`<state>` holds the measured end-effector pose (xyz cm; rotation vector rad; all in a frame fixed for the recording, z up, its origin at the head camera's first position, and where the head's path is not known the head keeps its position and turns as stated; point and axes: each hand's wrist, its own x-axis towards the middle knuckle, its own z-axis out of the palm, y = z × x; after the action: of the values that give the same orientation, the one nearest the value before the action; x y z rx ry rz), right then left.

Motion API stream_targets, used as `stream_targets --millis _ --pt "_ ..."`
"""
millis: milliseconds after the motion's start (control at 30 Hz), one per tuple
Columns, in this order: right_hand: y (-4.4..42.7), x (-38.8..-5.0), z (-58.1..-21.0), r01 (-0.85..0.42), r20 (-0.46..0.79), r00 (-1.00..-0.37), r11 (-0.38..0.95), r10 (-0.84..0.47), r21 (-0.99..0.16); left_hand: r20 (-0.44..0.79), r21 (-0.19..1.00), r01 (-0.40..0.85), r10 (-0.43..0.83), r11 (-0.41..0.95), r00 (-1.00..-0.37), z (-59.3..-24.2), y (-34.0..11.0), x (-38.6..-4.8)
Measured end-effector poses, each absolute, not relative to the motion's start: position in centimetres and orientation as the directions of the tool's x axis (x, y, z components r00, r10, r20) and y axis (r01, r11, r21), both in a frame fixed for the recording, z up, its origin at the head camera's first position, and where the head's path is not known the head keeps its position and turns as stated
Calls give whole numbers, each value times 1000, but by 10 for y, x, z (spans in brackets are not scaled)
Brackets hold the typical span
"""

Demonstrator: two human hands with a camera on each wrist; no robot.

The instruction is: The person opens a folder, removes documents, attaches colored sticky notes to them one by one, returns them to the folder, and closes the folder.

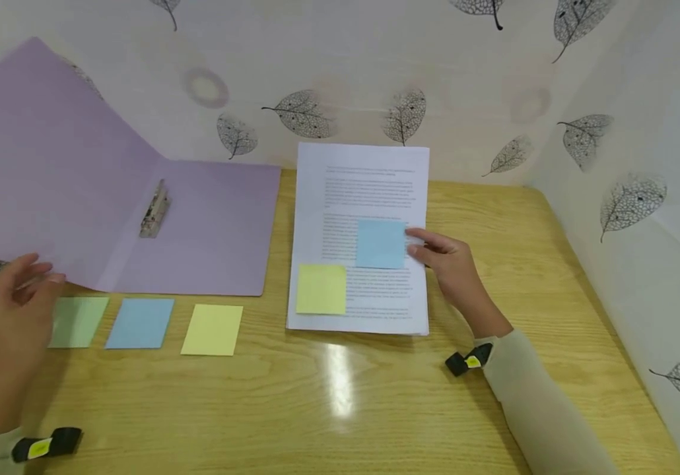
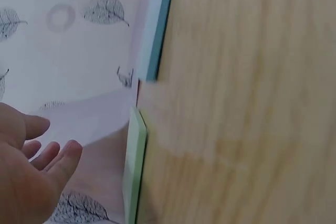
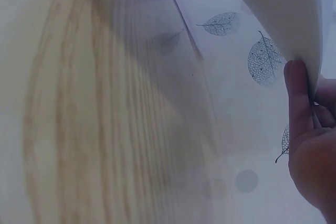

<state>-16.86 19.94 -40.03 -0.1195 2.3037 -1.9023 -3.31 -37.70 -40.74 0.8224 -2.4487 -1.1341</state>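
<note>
My right hand (image 1: 455, 274) pinches the right edge of a stack of printed papers (image 1: 309, 218), between thumb and fingers in the right wrist view. The stack seems raised off the table. A blue sticky note (image 1: 380, 244) and a yellow sticky note (image 1: 321, 289) lie on its top sheet. On the left, my left hand (image 1: 16, 316) holds nothing, its fingers loosely bent. It is by the lower edge of the raised cover of a purple folder (image 1: 215, 231); whether it touches the cover I cannot tell. A green sticky note pad (image 1: 81, 323) is partly behind that hand.
A metal clip (image 1: 154, 210) sits near the folder's spine. Below the folder lie a blue pad (image 1: 140, 323) and a yellow pad (image 1: 212, 330) of sticky notes on the wooden table (image 1: 257, 409). Leaf-patterned cloth (image 1: 364, 66) borders the table at the back and right.
</note>
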Motion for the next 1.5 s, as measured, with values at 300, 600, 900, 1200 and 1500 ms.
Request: stream_targets --millis 300,600,900,1200,1500 --pt "202 -168 -404 42 -73 -983 180 -169 -983 83 706 -421 -657 569 -749 -410 -386 -39" --pt "202 -169 -407 56 -82 -982 151 -171 -987 -21 689 -468 -631 553 -776 -410 -390 -51" --pt "206 -165 -403 57 -81 -987 164 -142 -985 -19 669 -493 -650 556 -760 -408 -385 -55" --pt "221 -163 -403 45 -62 -992 150 -111 -988 -21 770 -330 -496 546 -868 -402 -362 -45" --pt "235 -162 -406 55 -64 -995 123 -73 -991 -56 836 -222 -325 502 -944 -402 -324 -48"
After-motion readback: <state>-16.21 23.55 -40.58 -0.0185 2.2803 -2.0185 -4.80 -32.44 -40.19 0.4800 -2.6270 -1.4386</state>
